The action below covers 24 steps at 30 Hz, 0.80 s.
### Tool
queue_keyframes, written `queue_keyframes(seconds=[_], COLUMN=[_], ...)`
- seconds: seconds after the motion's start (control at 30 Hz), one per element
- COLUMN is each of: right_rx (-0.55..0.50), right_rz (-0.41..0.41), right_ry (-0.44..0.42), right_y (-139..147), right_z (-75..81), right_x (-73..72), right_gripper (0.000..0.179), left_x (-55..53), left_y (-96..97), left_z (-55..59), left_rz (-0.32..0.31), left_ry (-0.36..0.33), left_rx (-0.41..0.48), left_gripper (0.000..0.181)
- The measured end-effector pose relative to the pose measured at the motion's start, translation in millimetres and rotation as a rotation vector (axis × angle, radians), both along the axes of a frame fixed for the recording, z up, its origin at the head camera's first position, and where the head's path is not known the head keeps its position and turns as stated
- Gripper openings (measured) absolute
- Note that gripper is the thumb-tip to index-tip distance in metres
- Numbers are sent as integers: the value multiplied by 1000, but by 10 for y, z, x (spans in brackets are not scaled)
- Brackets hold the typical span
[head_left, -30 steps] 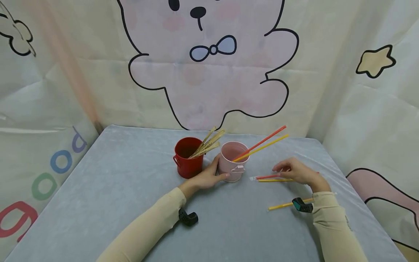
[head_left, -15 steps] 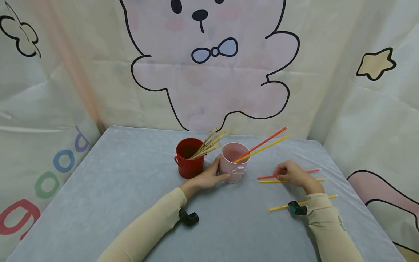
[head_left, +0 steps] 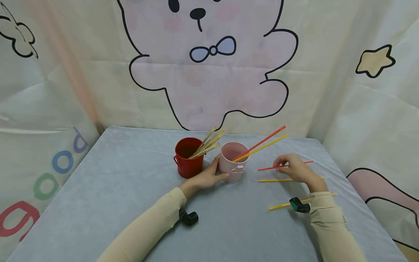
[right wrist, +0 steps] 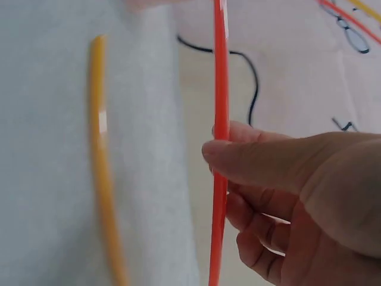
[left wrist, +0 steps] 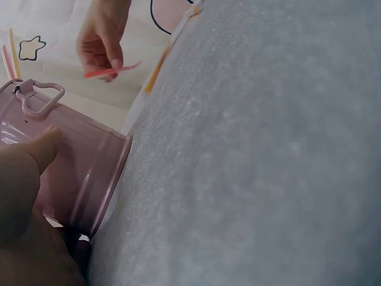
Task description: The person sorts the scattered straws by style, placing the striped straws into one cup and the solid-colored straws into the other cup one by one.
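Note:
Around the left side of a pink metal bucket my left hand curls, its thumb across the front, as the left wrist view shows. A red straw and a yellow straw lean out of that bucket to the right. My right hand pinches another red straw between thumb and fingers, holding it above the table. Below that hand a yellow straw lies on the cloth. Nearer the front, a second yellow straw lies partly behind the right wrist's camera.
A red bucket stands just left of the pink one, holding several thin paper-wrapped sticks. Light blue cloth covers the table. A printed curtain hangs behind the table's back edge.
My right hand has closed its fingers on the red straw and lifted it off the table, away from the yellow straw beside it. The left hand stays on the pink bucket.

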State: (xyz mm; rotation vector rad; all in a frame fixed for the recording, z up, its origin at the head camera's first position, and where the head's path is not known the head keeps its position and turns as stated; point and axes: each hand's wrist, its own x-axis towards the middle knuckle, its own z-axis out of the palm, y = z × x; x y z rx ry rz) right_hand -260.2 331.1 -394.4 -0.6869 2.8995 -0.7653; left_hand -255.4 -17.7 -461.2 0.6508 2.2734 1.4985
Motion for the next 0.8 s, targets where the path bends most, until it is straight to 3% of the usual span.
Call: queue_keyframes(seconds=[0.2,0.47,0.8], right_rx=[-55,-216,-401], right_rz=[8,49,48], right_ry=[31,190,296], right_y=[-38,-183,-372], right_z=[126,293,510], right_x=[107,223,369], right_gripper=[12,16,15], left_x=[23,26,25], left_y=[15,7,-19], left_z=[-49,-56,21], left_rz=[3,28,16], left_ry=[-26,-62,-61], left_rx=[-9,-19,-18], left_gripper=[93,96,96])
